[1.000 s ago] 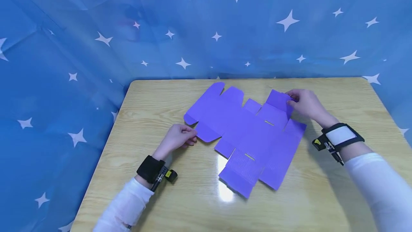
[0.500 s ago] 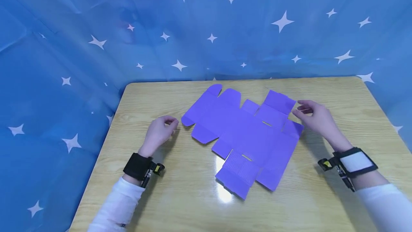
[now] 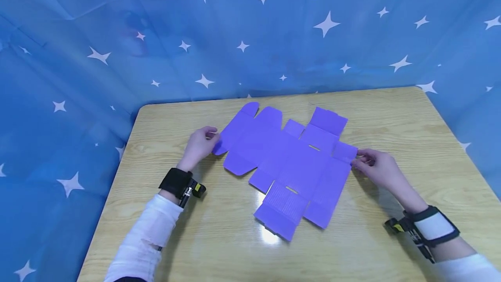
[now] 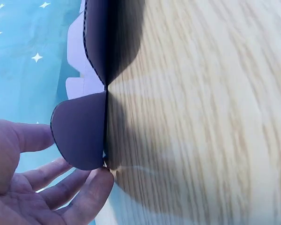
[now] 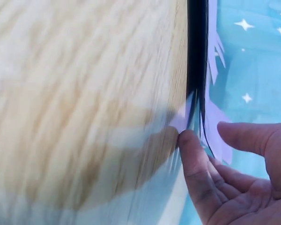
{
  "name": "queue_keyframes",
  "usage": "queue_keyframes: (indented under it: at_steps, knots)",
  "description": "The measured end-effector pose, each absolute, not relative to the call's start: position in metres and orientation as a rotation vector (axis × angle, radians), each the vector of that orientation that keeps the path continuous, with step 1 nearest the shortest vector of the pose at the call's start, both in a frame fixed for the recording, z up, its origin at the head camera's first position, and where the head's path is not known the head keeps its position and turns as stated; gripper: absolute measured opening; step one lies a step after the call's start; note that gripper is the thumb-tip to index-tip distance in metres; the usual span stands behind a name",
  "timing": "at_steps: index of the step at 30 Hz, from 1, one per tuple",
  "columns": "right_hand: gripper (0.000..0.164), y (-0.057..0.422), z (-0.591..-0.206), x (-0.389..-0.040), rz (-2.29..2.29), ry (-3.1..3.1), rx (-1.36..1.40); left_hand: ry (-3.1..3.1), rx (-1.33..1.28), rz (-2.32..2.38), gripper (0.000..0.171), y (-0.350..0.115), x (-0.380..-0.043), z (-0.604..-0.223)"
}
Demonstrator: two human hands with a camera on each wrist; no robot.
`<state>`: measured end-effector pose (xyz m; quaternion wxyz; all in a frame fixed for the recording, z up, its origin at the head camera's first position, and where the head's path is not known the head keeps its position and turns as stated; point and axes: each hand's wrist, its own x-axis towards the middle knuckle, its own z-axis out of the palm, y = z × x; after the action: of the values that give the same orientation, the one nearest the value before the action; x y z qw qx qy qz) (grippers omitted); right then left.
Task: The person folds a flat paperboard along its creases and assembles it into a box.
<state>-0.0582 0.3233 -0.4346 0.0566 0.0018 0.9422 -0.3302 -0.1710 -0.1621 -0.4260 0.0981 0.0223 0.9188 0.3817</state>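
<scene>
A flattened purple cardboard box [image 3: 305,169], with several flaps and cut slots, lies spread on the wooden table. My left hand [image 3: 201,143] is at its far-left rounded flap [image 4: 78,133], which tilts up off the tabletop in the left wrist view. The left thumb meets the flap's rim while the fingers curl beneath it. At the right side, my right hand [image 3: 377,166] pinches the edge of a small side flap [image 5: 218,133], thumb on the upper face and index finger low by the table. The other right fingers curl behind.
The table [image 3: 164,238] has a back edge against a blue curtain [image 3: 250,25] printed with white stars. The curtain also runs along the left side. A black strap with a small camera [image 3: 198,189] is on each wrist.
The right hand has let go of the back-right flap and moved nearer to the side flap. The left hand drew away from the cardboard, then came to its rounded left flap. The head view shifted slightly.
</scene>
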Motion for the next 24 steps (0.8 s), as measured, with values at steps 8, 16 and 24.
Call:
queue_keyframes:
  at_steps: [8,16,24]
  knots:
    - [0.038,0.315,-0.436,-0.088,-1.005,2.84,0.006,2.733,0.179,0.981,0.047,-0.17,-0.154,-0.425]
    - [0.046,0.303,-0.428,-0.146,-1.002,2.729,-0.002,2.724,0.25,0.809,0.052,-0.18,-0.116,-0.425]
    - [0.045,0.285,-0.425,-0.196,-0.889,2.73,-0.129,2.79,0.267,0.562,0.04,-0.174,-0.079,-0.42]
